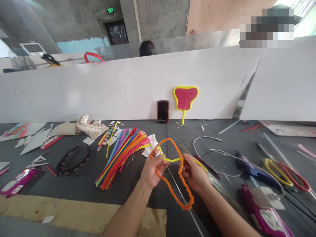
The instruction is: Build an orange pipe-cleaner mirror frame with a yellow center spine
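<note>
My left hand [153, 169] is closed on the left side of a twisted orange pipe-cleaner loop [174, 189] and pinches one end of a yellow pipe cleaner [172, 159]. My right hand [195, 172] is closed on the loop's right side, where the yellow piece crosses it. The loop hangs above the dark grey table [81, 182], its lower end near my wrists. A fan of coloured pipe cleaners [123, 153] lies just left of my left hand.
A bundle of thin wires [222, 187] lies under my right hand. To the right are a blue glue gun [251, 169], scissors [288, 172] and a purple pack [264, 214]. A phone [163, 111] and a pink fan [185, 98] lean on the white partition [98, 89]. A black headband [72, 159] lies left.
</note>
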`<state>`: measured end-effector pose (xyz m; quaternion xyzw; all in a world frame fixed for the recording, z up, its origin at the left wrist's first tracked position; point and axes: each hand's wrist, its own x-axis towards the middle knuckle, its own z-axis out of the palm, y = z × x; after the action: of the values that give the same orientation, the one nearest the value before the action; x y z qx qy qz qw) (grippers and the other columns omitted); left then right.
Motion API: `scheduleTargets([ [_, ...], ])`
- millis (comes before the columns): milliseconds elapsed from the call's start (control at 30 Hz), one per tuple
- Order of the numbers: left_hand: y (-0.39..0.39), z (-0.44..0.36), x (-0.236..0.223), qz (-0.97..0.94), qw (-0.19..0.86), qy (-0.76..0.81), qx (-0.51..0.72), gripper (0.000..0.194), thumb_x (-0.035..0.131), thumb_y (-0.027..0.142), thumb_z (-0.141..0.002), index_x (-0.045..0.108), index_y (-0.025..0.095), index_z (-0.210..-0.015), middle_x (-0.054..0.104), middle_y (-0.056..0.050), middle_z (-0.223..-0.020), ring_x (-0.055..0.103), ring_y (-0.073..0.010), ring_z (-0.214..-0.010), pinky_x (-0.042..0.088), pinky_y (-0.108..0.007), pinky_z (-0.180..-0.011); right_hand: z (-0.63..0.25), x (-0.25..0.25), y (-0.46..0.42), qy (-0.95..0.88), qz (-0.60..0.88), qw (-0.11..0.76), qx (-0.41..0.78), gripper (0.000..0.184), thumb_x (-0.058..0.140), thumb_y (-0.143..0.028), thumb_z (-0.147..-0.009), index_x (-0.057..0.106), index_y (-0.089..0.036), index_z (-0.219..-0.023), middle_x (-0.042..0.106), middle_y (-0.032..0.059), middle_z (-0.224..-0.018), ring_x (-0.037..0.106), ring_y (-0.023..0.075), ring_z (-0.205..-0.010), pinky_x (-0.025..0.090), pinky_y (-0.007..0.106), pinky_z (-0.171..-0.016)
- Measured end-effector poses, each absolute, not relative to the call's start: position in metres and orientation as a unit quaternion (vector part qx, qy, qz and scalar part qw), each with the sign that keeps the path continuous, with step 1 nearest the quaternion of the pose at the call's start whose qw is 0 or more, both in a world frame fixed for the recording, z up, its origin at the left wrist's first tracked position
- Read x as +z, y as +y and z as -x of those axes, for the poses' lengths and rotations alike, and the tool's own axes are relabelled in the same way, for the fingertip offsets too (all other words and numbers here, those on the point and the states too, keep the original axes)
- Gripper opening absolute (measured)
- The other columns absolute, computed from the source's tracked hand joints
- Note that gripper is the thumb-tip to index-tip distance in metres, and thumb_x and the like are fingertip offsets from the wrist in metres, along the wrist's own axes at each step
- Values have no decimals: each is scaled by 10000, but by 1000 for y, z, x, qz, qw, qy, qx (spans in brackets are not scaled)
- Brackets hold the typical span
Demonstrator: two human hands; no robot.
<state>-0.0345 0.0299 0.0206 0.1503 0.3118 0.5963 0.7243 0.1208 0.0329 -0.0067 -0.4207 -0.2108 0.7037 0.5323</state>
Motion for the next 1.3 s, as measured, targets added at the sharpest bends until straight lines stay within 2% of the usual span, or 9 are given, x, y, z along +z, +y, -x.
scheduleTargets([
  [167,37,43,19,-71,709,303,633,286,754,64,-608,521,190,-715,605,73,-637,594,-51,-539,500,-226,-661,-129,-4,38,-181,423,505,730,429,678,-586,-678,584,-169,-723,560,-23,-593,401,52,-410,261,153,-343],
  [300,40,44,14,-2,692,339,637,252,737,51,-613,536,182,-693,639,63,-648,629,-70,-561,510,-233,-654,-123,0,29,-331,439,424,720,500,615,-644,-696,586,-153,-603,543,-7,-512,405,71,-394,308,191,-369],
  [467,36,35,14,10,700,354,621,252,726,41,-612,543,181,-714,631,64,-622,628,-75,-532,524,-244,-658,-115,-3,22,-476,447,519,552,311,673,-457,-742,661,-189,-901,610,6,-685,520,118,-547,430,227,-486],
  [567,31,28,13,7,723,352,594,273,727,37,-605,535,183,-733,611,74,-592,622,-72,-510,516,-218,-613,-118,-9,23,-568,448,560,404,249,624,-369,-801,646,-224,-1002,626,64,-932,614,190,-800,518,292,-642],
  [667,28,22,10,-9,749,349,563,284,735,54,-601,521,186,-733,607,59,-577,625,-94,-512,483,-195,-517,-120,-15,25,-686,413,530,279,205,614,-290,-810,670,-245,-1002,562,97,-1152,577,244,-1046,523,354,-814],
  [900,22,13,6,-49,769,323,550,297,757,77,-607,500,181,-715,606,40,-597,595,-84,-524,477,-193,-549,-115,-13,18,-709,408,510,265,148,561,-249,-868,672,-245,-966,646,41,-867,639,166,-773,545,286,-707],
  [1100,21,13,11,-55,784,291,545,229,752,159,-640,555,178,-756,655,19,-635,635,-112,-584,485,-224,-615,-117,-13,16,-696,412,542,227,135,560,-236,-866,672,-240,-943,660,35,-853,639,156,-750,541,272,-673],
  [1233,25,24,11,-61,821,254,508,249,611,394,-773,603,156,-846,722,-73,-728,688,-195,-658,509,-324,-669,-123,-9,22,-668,383,585,254,113,588,-243,-852,689,-236,-902,674,39,-817,640,171,-751,540,298,-675],
  [1300,27,31,9,-80,835,255,482,239,547,355,-830,610,142,-919,728,-81,-722,695,-192,-644,514,-318,-651,-126,-5,25,-658,353,600,288,110,597,-230,-847,700,-237,-884,679,36,-781,640,169,-727,535,289,-639],
])
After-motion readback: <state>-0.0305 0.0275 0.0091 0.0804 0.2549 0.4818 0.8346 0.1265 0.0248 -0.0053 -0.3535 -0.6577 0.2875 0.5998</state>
